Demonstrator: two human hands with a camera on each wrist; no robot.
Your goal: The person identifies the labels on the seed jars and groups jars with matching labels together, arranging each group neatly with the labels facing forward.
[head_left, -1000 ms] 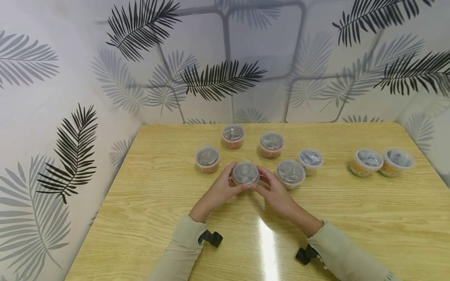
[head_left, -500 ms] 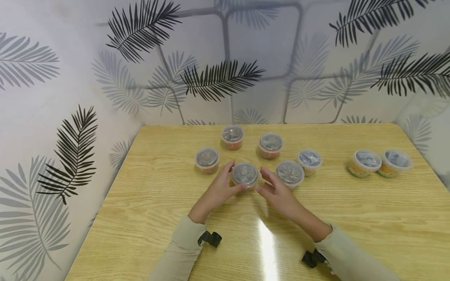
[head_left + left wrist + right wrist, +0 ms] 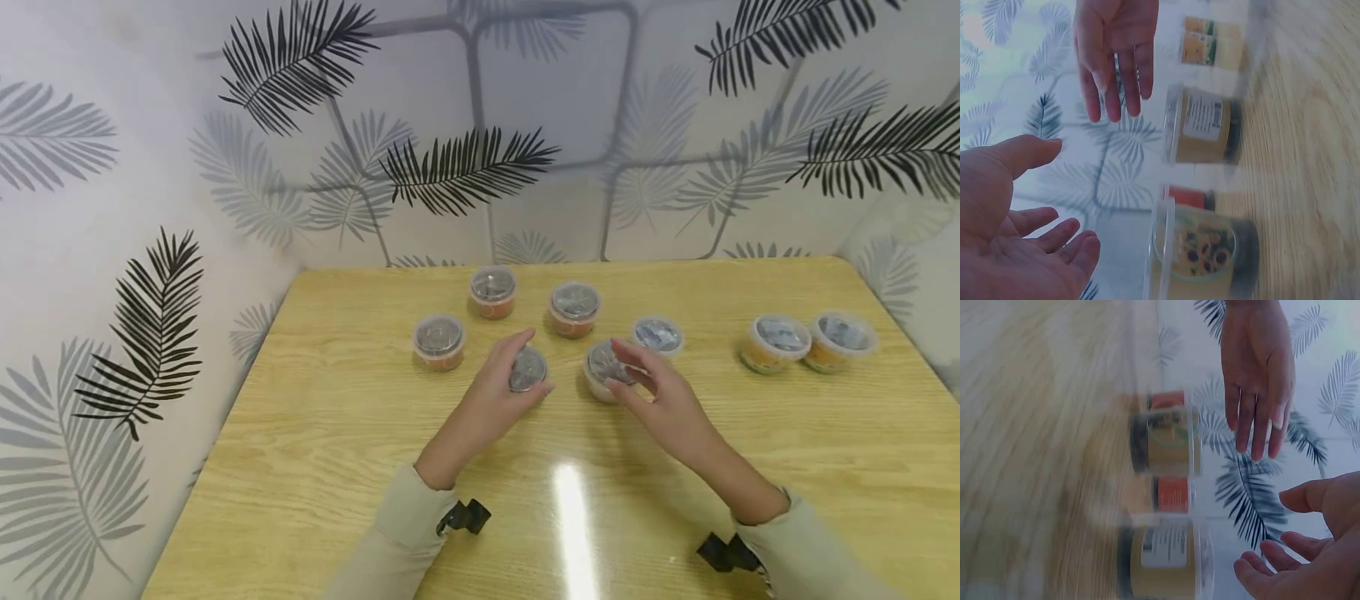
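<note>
My left hand [image 3: 495, 392] hovers over a round lidded plastic tub [image 3: 528, 372], covering part of it in the head view. In the left wrist view its spread fingers are apart from this tan tub [image 3: 1204, 250], which has a ring-patterned label. My right hand [image 3: 671, 412] is raised over a second lidded tub [image 3: 600, 379], its thumb and fingers spread. The right wrist view shows that tub [image 3: 1163, 559] with a white barcode label, apart from the fingers [image 3: 1291, 547]. Neither hand holds anything.
Red-orange tubs stand behind: one at left [image 3: 439, 342], two farther back, including a right one [image 3: 574, 310]. A pale-lidded tub [image 3: 658, 335] is partly behind my right hand. Two yellow-orange tubs [image 3: 775, 343] stand side by side at right. A leaf-patterned wall borders the wooden table [image 3: 315, 400].
My left hand has let go of its tub and risen over it. My right hand, which earlier touched the same tub, has moved right, over the neighbouring tub.
</note>
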